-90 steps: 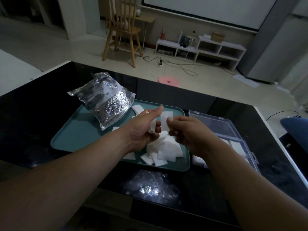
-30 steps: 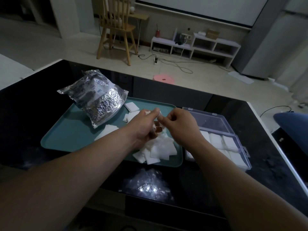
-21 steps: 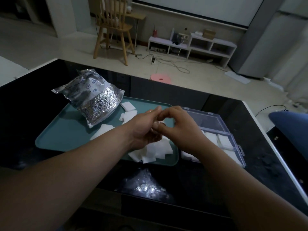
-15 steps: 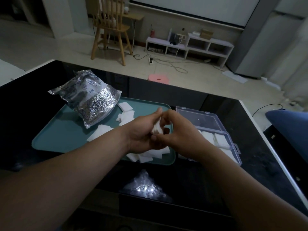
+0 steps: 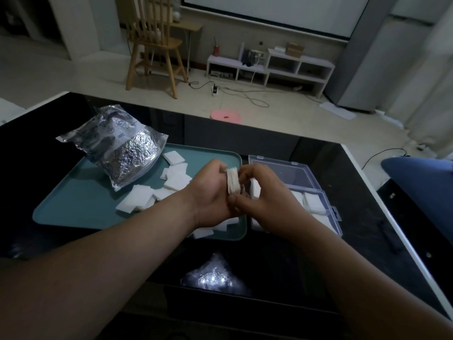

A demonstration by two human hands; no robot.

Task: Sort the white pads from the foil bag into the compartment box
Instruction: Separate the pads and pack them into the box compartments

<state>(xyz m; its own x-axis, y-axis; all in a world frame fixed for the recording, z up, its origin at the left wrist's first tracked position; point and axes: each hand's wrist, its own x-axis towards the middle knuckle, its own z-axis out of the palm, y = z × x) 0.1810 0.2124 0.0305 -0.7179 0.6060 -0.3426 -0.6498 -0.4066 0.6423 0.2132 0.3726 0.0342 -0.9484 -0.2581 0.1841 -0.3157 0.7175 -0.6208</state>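
White square pads point(image 5: 233, 181): your left hand point(image 5: 210, 192) grips one stack, your right hand point(image 5: 267, 197) pinches more pads point(image 5: 255, 190). One teal plastic tray point(image 5: 81, 207): one silver foil bag point(image 5: 122, 153), loose pads point(image 5: 137, 200). One clear compartment box point(image 5: 333, 217): pads inside.

Pad stack point(image 5: 233, 180) in left hand point(image 5: 210, 192) (edge-on)

The left hand point(image 5: 210, 192) hid most white pads point(image 5: 215, 229) at the tray's point(image 5: 73, 217) near right corner. The right hand point(image 5: 267, 195) covered the compartment box's point(image 5: 329, 217) left cells. The foil bag's point(image 5: 122, 153) small print was illegible.
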